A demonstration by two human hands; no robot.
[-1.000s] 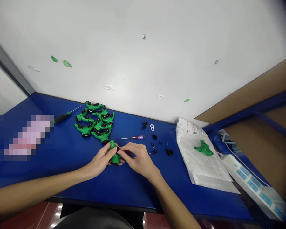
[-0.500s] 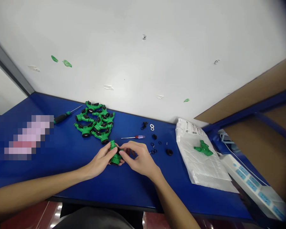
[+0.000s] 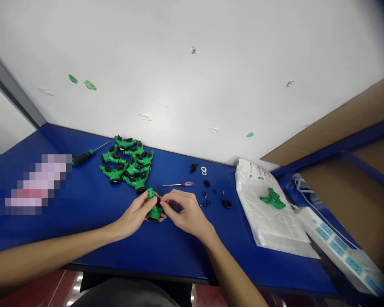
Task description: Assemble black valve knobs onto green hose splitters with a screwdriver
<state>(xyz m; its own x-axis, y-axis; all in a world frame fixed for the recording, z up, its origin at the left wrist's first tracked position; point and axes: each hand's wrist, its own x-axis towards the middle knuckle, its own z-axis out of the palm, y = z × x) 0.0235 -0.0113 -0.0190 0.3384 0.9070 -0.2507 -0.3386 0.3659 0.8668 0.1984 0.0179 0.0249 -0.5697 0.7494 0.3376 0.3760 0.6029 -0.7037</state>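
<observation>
My left hand [image 3: 140,213] is closed around a green Y-shaped hose splitter [image 3: 154,212], holding it just above the blue table with one end pointing away from me. A black part shows on the splitter's right side. At that side my right hand [image 3: 185,211] has thumb and forefinger pinched together; whatever is between them is too small or hidden to make out. Beyond the hands lies a small screwdriver [image 3: 178,184] with a purple and red handle. Further back to the left sits a group of several green hose splitters [image 3: 136,182] with black valve levers.
Black valve pieces [image 3: 194,167], white washers [image 3: 204,171], black O-rings [image 3: 206,203] and a black threaded cap [image 3: 226,204] lie to the right. A green splitter body [image 3: 273,199] rests on a white plastic bag [image 3: 275,226]. Beside it is a power strip [image 3: 339,247]. A larger screwdriver [image 3: 83,157] lies at left.
My right thumb and fingertips have shifted very slightly at the splitter's side. The left hand and the splitter stay in place.
</observation>
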